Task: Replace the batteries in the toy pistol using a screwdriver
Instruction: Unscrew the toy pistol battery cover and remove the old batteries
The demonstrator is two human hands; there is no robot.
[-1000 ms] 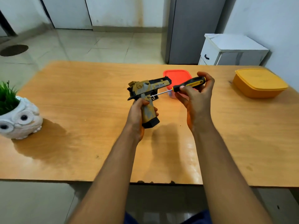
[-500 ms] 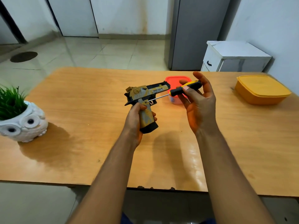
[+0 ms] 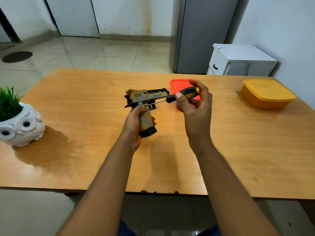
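A tan and black toy pistol (image 3: 144, 99) is held above the middle of the wooden table (image 3: 85, 103), barrel pointing right. My left hand (image 3: 134, 126) grips its handle from the left side. My right hand (image 3: 194, 106) pinches the black and yellow handle of a screwdriver (image 3: 183, 95) between thumb and fingers. The thin metal shaft runs left and down, and its tip meets the pistol's side just above the grip. The handle's bottom end shows a black base.
A small container with a red lid (image 3: 179, 84) sits on the table behind my right hand. A yellow lidded box (image 3: 267, 92) stands at the right. A white owl planter with green grass (image 3: 18, 126) stands at the left edge.
My right fingers have shifted round the screwdriver handle, from spread to curled over it. The pistol and the screwdriver tip stay in the same relation. My head has tilted slightly.
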